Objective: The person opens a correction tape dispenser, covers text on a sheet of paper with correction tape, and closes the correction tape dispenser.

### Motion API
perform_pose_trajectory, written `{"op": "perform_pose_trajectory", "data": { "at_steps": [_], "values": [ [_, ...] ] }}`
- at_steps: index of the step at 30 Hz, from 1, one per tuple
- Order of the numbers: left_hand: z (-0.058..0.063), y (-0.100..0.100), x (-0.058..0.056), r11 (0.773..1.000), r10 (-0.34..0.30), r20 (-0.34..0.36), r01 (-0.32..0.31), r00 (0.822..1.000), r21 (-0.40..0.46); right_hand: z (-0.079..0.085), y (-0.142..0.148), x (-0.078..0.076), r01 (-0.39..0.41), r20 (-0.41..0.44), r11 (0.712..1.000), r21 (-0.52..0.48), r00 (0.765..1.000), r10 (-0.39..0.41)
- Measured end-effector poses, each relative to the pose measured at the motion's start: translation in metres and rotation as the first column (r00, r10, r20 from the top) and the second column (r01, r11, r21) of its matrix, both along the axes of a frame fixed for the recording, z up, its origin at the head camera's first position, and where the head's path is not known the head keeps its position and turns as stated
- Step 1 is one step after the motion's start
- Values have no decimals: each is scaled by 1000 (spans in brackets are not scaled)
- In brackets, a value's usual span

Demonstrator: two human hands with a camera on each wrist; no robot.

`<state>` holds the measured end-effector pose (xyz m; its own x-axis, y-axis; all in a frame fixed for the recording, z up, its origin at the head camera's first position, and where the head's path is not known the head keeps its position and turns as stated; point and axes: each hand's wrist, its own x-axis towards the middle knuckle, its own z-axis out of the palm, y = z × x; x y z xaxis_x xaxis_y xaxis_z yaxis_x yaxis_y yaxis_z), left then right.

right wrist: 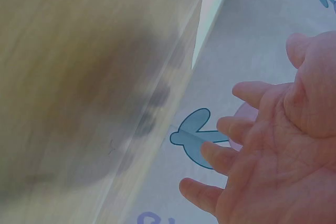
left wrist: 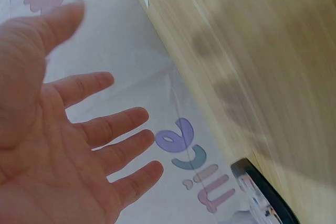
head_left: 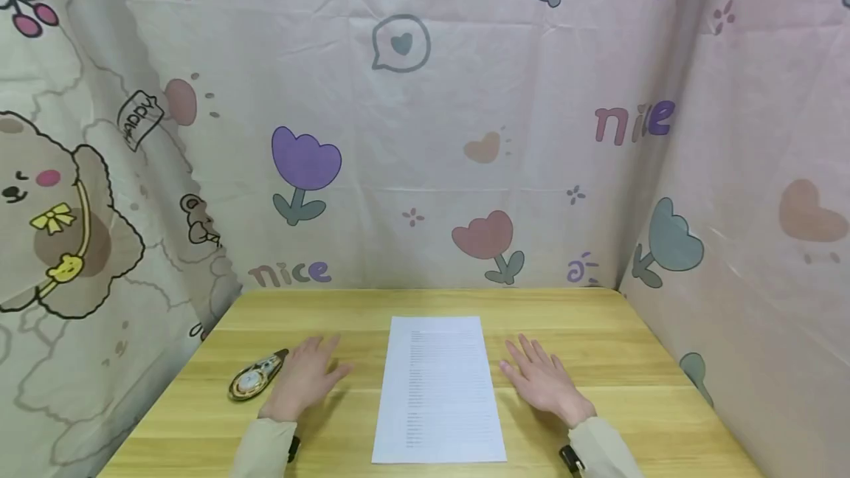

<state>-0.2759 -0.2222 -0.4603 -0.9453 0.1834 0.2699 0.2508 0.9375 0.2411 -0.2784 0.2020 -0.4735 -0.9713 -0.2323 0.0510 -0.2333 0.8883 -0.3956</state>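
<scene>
A printed sheet of white paper (head_left: 438,389) lies upright in the middle of the table, its lines of small text too fine to read. To its left, my left hand (head_left: 305,378) is spread palm down above the tabletop, fingers straight and nothing in them. Just beyond that hand's outer side lies a teardrop-shaped correction tape (head_left: 255,377) with a dark rim and a see-through body; its dark end (left wrist: 244,167) shows low in the left wrist view. My right hand (head_left: 544,382) hovers right of the paper, fingers apart and holding nothing.
The light wooden table (head_left: 664,404) ends at a patterned cloth (head_left: 398,131) that hangs behind it and along both sides. Dark bands (head_left: 569,457) sit at the cuffs of both pale sleeves (head_left: 262,448).
</scene>
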Motion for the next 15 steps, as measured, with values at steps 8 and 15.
{"op": "perform_pose_trajectory", "data": {
  "at_steps": [8, 15],
  "values": [
    [7, -18, 1, 1000, -11, -46, 10, 999, -17, -1, -2, 1, -6, 29, 1000, -3, 1000, 6],
    [8, -46, -4, 997, 80, 58, -79, 995, -22, 0, -7, -1, -20, 62, 999, -25, 998, 22]
  ]
}}
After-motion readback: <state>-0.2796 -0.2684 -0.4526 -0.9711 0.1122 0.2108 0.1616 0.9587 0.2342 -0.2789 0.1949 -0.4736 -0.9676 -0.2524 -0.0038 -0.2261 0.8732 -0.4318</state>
